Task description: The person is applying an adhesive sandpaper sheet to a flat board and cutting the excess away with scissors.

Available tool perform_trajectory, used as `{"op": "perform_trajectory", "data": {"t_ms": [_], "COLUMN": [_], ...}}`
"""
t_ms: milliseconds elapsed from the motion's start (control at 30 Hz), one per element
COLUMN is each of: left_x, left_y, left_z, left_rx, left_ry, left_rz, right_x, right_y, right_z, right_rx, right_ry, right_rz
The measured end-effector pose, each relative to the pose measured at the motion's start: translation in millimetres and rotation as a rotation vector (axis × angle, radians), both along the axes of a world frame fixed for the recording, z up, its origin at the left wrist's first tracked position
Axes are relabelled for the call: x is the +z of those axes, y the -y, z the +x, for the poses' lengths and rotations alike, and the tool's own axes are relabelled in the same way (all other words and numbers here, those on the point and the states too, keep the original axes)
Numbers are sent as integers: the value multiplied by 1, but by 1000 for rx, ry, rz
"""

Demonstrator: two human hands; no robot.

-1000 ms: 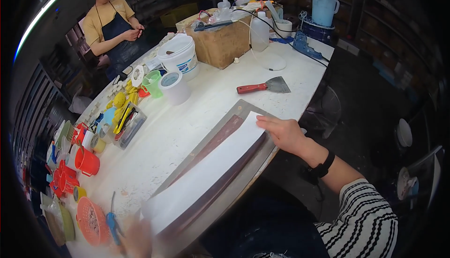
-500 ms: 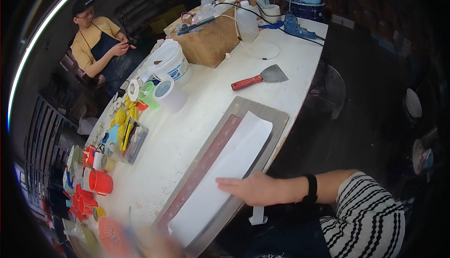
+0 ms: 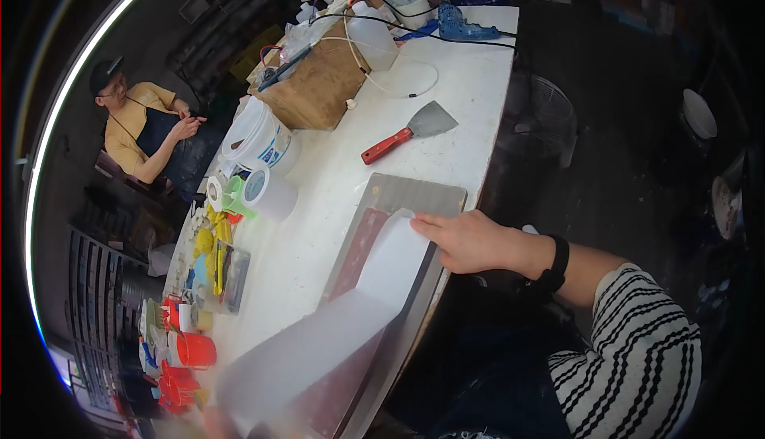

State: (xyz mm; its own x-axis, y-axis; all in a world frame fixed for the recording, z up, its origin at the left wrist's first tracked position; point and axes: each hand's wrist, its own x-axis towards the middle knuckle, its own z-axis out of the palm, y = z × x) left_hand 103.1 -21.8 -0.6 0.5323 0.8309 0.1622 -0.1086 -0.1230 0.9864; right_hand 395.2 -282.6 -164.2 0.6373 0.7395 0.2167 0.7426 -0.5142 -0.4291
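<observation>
Lying over the panel (image 3: 368,228) on the board (image 3: 422,192) at the table (image 3: 474,104) edge, the sheet (image 3: 315,351) appears only partly down: its far part follows the panel; its near part is bent up, not yet flat. Right hand (image 3: 466,241): fingers pointing left, fingertips gripping the sheet's far right edge. Left hand: blurred out; state cannot be told.
</observation>
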Motion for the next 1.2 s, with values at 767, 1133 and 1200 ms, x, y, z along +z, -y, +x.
{"op": "perform_trajectory", "data": {"t_ms": [767,1133,1200], "left_x": [40,7,-4], "left_y": [58,-34,-38], "left_z": [49,-100,-120], "left_rx": [-173,-7,82], "left_ry": [253,398,94], "left_rz": [34,173,1102], "right_x": [-9,-12,-27], "right_y": [9,-19,-25], "right_z": [54,48,55], "right_rx": [-340,-141,-100], "right_ry": [-98,-357,-349], "right_rz": [771,319,319]}}
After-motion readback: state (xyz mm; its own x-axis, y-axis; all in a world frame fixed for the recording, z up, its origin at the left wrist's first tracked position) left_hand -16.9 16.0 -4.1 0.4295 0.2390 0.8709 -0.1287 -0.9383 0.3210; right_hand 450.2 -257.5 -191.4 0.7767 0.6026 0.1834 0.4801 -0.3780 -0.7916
